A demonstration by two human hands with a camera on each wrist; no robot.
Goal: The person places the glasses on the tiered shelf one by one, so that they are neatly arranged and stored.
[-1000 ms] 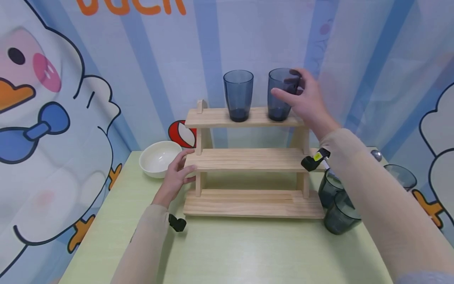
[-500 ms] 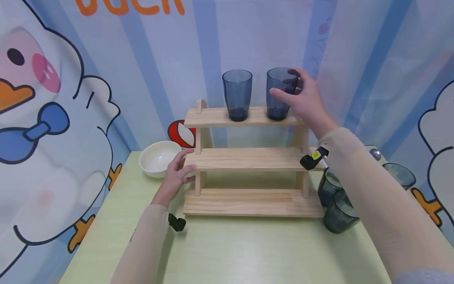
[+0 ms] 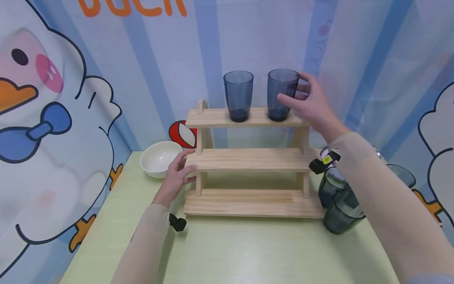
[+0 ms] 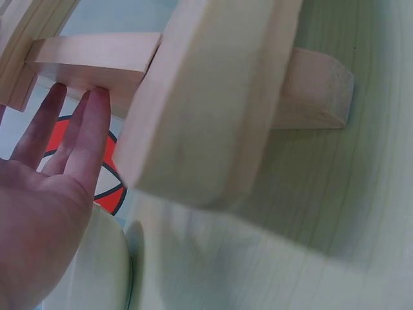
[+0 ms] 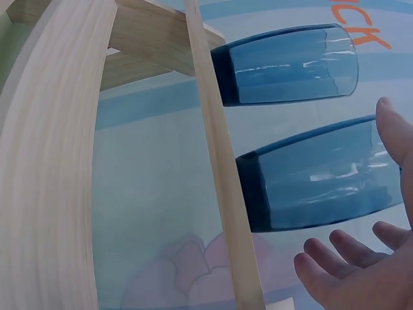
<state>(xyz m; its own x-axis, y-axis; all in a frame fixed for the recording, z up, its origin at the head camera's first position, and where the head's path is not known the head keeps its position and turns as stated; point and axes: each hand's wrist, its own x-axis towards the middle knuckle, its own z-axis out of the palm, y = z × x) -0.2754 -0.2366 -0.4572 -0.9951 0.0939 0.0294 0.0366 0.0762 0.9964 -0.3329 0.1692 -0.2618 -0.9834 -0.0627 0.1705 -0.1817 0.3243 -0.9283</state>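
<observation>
Two dark blue glasses stand upright on the top board of a three-tier wooden shelf [image 3: 248, 159]: the left glass [image 3: 238, 96] and the right glass [image 3: 280, 94]. My right hand [image 3: 315, 103] is spread beside the right glass. In the right wrist view, its thumb and fingers are apart on either side of that glass [image 5: 329, 177], with a gap between the fingertips and the glass. My left hand [image 3: 174, 177] is at the shelf's left end, by the middle board. In the left wrist view, its straight fingers [image 4: 93, 139] touch the wooden side support [image 4: 97, 55].
A white bowl [image 3: 159, 159] stands left of the shelf, behind the left hand. Several dark glasses, such as the front glass [image 3: 341, 215], stand on the table [image 3: 248, 252] right of the shelf, partly hidden by the right sleeve. A printed duck curtain [image 3: 159, 59] hangs behind.
My right hand has let go of the right glass and drawn back slightly to the right, its fingers coming out from behind it. The left hand and both glasses on the top board stay put.
</observation>
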